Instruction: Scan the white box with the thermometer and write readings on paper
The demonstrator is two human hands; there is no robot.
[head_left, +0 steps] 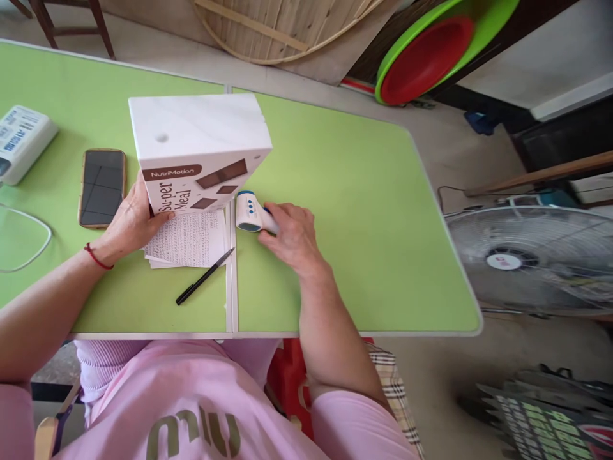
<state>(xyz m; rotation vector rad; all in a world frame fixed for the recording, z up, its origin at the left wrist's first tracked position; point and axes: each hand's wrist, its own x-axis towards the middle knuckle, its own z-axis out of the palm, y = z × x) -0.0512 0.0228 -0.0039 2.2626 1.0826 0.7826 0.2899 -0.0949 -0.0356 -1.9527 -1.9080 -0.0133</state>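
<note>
A white NutriMotion box (201,128) stands on the green table, its label towards me. My left hand (131,217) grips its lower left side, thumb across the front. Printed paper sheets (191,239) lie under and in front of the box. My right hand (293,233) has its fingers around the handle of a white infrared thermometer (249,212), which is low at the tabletop just right of the box; whether it touches the table I cannot tell. A black pen (205,276) rests aslant in front of the papers.
Left of my left hand lies a smartphone (102,188). Farther left are a white device (23,144) and a white cable (41,249). The green table (354,191) has a metal seam. A large fan (517,262) stands beyond its right edge.
</note>
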